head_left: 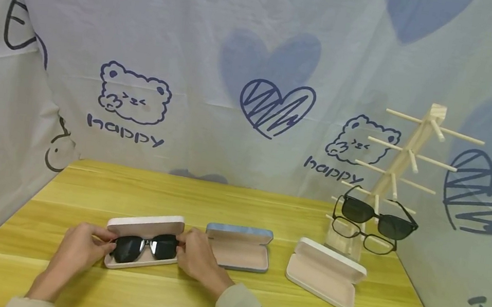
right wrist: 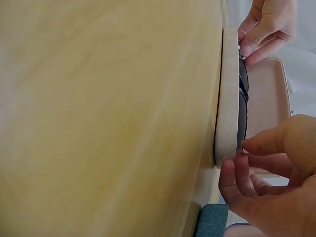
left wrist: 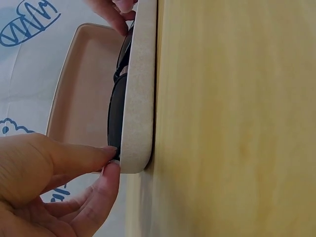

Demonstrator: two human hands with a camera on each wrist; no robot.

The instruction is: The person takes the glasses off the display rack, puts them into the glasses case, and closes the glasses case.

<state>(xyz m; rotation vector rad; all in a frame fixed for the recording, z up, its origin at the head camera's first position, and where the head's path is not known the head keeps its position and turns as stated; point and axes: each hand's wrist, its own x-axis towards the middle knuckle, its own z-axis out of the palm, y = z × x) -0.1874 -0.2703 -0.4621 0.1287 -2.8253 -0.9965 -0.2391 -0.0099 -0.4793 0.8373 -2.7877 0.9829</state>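
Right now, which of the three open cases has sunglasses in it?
The leftmost cream case, where both hands pinch the sunglasses. The blue case and right cream case look empty.

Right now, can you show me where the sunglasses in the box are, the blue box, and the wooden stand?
sunglasses (head_left: 146, 247), head view, on the dark lenses' bridge area.
blue case (head_left: 239, 233), head view, on its raised lid.
wooden stand (head_left: 405, 161), head view, on the slanted middle post.

Makeshift recording booth: printed cloth backdrop (head_left: 256, 72) around a wooden table (head_left: 254, 300).
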